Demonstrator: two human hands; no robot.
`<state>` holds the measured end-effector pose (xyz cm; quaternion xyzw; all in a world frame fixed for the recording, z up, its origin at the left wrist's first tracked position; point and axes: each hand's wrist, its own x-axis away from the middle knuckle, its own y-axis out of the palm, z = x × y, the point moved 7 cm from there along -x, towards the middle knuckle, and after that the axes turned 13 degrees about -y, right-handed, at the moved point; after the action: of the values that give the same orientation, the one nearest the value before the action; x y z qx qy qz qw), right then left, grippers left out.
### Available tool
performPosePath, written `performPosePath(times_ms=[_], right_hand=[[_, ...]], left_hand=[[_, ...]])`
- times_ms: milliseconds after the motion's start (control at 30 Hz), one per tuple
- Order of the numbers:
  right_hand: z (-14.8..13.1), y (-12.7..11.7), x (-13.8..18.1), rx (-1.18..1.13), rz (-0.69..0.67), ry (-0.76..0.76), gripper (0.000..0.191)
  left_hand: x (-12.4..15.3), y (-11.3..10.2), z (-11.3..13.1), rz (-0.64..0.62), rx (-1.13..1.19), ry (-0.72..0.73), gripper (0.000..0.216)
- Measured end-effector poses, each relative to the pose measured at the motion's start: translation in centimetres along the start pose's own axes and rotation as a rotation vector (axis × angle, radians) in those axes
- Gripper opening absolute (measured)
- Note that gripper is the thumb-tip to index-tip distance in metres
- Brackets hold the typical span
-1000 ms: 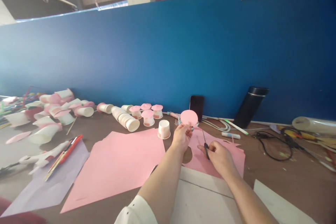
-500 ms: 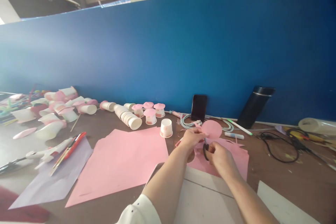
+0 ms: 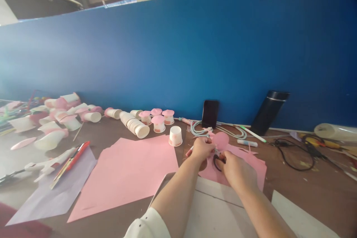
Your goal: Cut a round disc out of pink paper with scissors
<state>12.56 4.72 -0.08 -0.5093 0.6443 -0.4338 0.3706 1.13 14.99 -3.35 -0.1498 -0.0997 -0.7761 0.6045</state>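
Observation:
My left hand (image 3: 202, 148) pinches the edge of a small pink paper circle (image 3: 221, 140), holding it just above the table. My right hand (image 3: 237, 169) is closed round the black handles of small scissors (image 3: 216, 160), whose blades reach toward the circle's lower edge. Under both hands lies a ragged pink paper sheet (image 3: 251, 163) with a round hole cut in it. A larger pink sheet (image 3: 128, 171) lies flat to the left.
An upturned paper cup (image 3: 175, 136) stands near my left hand; several pink-topped cups (image 3: 158, 124) and a cup stack (image 3: 134, 124) lie behind. A phone (image 3: 210, 113), black flask (image 3: 268, 111), cables (image 3: 292, 152) and pens (image 3: 247, 143) line the blue wall. Red cutter (image 3: 71, 160) at left.
The pink circle came down from in front of the phone to just above the table, and my right hand brought the scissors up against its edge.

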Motion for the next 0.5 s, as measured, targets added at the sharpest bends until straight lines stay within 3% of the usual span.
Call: performPosePath(times_ms=[300, 433, 500], right_hand=[[-0.8, 0.0, 0.6, 0.083, -0.062, -0.045, 0.023], [1.4, -1.9, 0.0, 0.007, 0.05, 0.024, 0.032], [3.9, -3.3, -0.3, -0.019, 0.125, 0.168, 0.035]], left_hand=[[-0.7, 0.0, -0.8, 0.076, -0.134, 0.016, 0.017], [-1.0, -0.3, -1.0, 0.09, -0.119, -0.001, 0.017], [-0.9, -0.4, -0.9, 0.102, -0.117, -0.014, 0.015]])
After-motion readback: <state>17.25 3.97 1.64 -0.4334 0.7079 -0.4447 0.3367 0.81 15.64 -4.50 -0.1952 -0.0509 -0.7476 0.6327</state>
